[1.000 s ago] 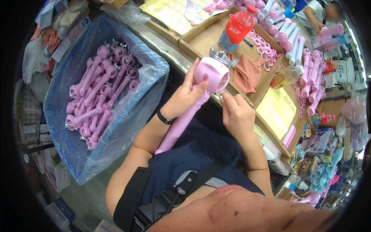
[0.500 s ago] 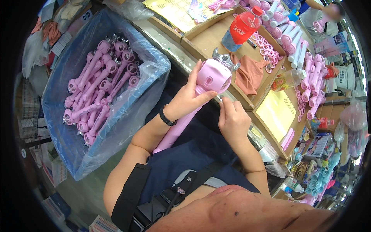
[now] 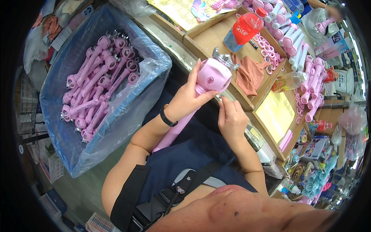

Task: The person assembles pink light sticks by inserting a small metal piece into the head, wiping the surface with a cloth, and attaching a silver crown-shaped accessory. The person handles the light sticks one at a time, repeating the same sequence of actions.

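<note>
Pink toy wand (image 3: 213, 77) at frame centre, tilted, head up toward the upper middle, shaft running down to the lower left over the lap; silver crown piece (image 3: 224, 60) on top of the head. Left hand (image 3: 188, 99) clamped round the wand at head and neck, thumb across the neck; black wristband (image 3: 168, 117) on that wrist. Right hand (image 3: 234, 118), centre right, apart from the left, fingers curled in, thumb near the index finger, just beside the wand head; can't tell if anything small is pinched there.

Left of frame: blue crate (image 3: 58, 127) with clear plastic liner, heap of finished-looking pink wands (image 3: 92, 83) inside. Upper right: shallow brown tray (image 3: 206, 34) with red-labelled bottle (image 3: 244, 33), salmon cloth (image 3: 247, 75), pink rings (image 3: 266, 50). Yellow sheet (image 3: 274, 116) right of centre, white-capped clear bottle (image 3: 288, 81) just above it, more pink wands (image 3: 315, 83) at right
</note>
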Demonstrator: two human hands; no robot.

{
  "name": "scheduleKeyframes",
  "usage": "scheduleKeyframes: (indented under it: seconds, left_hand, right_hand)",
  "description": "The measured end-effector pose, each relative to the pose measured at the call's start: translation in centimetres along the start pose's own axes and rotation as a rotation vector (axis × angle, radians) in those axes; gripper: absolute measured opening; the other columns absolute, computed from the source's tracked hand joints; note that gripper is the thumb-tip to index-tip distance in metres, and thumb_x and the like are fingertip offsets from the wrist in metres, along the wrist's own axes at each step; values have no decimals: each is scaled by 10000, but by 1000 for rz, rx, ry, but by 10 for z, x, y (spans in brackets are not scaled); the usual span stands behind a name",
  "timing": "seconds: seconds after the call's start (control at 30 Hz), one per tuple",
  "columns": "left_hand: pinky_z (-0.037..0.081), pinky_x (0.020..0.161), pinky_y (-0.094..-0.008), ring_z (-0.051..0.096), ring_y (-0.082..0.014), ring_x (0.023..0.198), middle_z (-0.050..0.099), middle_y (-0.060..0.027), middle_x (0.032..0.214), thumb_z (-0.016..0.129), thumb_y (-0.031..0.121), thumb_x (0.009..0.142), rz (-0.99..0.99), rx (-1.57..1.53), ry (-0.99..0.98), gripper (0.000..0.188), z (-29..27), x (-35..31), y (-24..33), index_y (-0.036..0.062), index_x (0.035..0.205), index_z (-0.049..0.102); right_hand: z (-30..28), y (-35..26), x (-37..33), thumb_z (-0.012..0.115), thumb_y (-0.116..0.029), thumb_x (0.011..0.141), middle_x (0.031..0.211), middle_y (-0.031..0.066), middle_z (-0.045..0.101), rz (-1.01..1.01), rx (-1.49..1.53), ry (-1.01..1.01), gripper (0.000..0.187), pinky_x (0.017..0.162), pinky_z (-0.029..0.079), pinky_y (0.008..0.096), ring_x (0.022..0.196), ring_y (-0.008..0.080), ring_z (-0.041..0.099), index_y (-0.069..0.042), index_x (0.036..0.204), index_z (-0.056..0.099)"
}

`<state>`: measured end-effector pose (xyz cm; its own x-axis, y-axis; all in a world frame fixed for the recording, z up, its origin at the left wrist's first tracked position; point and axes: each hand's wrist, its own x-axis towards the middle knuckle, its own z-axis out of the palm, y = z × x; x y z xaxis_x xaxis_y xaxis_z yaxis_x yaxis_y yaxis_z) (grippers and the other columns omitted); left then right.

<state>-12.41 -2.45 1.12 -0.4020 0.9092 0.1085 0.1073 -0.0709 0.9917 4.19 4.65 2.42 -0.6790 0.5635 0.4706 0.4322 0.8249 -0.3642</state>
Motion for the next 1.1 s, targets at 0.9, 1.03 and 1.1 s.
scheduleKeyframes:
  seconds: [0.9,1.03,1.1]
  left_hand:
    - [393,991,-301,477,-181,1196,458,-175,1320,729,114,815,46,19,4,972,4,2,-5,-20,1487,39]
    - [395,989,-296,476,-176,1193,444,-169,1328,727,87,809,47,12,34,968,4,2,-6,-25,1484,43]
    - [395,992,-299,474,-181,1199,437,-170,1339,727,86,809,50,32,37,966,4,1,-5,-27,1483,45]
  right_hand:
    - [5,16,7,632,-127,846,734,137,574,72,257,-73,122,580,469,384,672,336,586,-20,907,634]
    - [11,1,-4,614,-110,878,751,131,585,75,49,-37,115,614,474,346,683,296,595,4,892,624]
    - [10,7,0,602,-132,889,717,108,571,115,260,-58,138,573,458,339,644,255,581,3,874,626]
